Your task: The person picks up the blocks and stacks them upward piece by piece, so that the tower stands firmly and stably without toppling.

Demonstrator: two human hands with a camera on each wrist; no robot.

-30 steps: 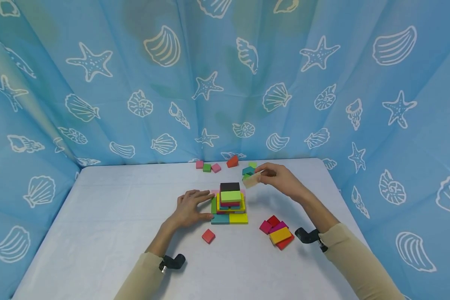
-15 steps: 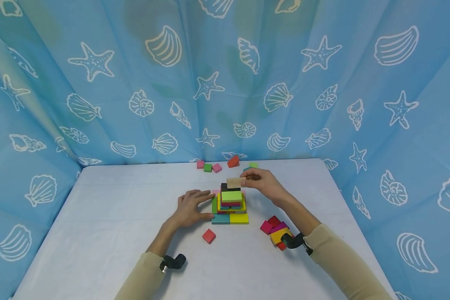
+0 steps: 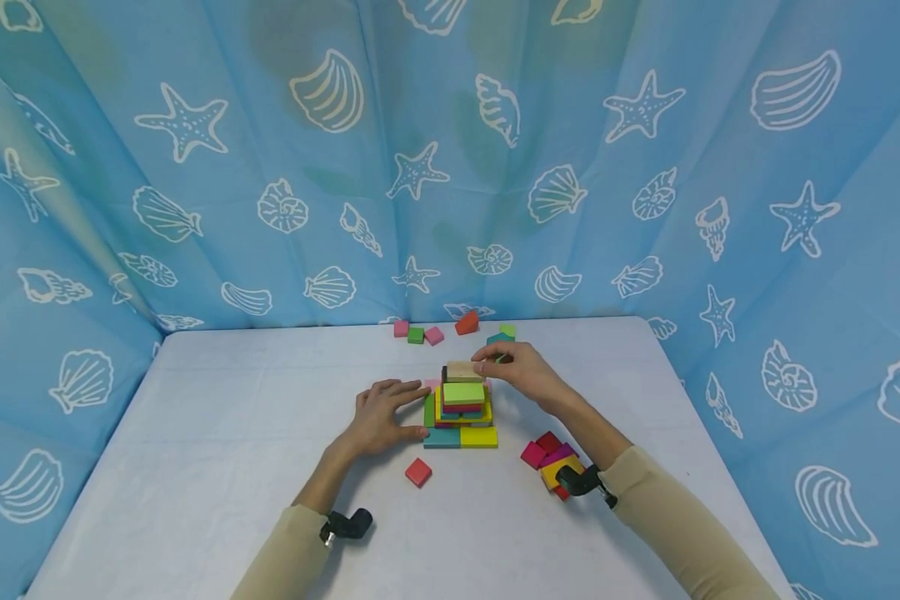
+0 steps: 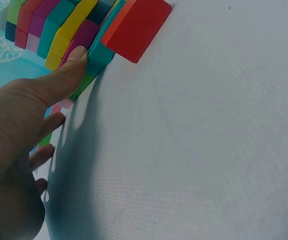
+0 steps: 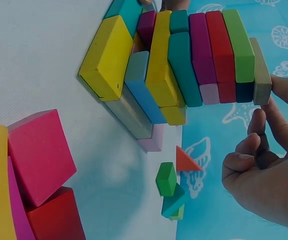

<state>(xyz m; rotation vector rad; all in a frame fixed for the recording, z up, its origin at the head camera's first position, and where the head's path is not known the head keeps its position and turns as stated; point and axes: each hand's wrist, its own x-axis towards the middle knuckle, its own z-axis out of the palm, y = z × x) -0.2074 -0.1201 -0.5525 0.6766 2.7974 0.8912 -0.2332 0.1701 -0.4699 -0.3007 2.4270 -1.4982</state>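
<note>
right hand [image 3: 523,369] has the plain wood block [image 5: 262,77] pinched near its right end by the fingertips. block lies flat over the navy block [image 5: 244,93] at the top rear of the stack [image 3: 462,408], just behind the lime block [image 3: 463,393]. can't tell whether the underside is fully seated or a hair above.

left hand [image 3: 381,418] is spread, fingers fairly straight, gripping nothing. thumb is at the edge of the teal base block [image 3: 442,438], seemingly touching; index tip is by the stack's rear left corner.

step in hand looks like setting the block down. to do it well:
- a dark strip shows past the block's left end in the head view, so it may sit slightly right. could be perspective. check before release, nudge left if real.
- square its long side to the lime block, get both ends bearing, then let go.
- lower straight down. the pinch is at one end only, so a drop or twist could tip the far end.
- loosen the fingers evenly and back off to the right; dragging could shear the narrow upper layers.
- left thumb: light contact only, as a stop. a push at the base shifts everything above.
- forearm passes over the loose orange block [image 3: 555,477] on the worktop [image 3: 217,467]; mind the wrist camera [image 3: 576,482] there.
</note>
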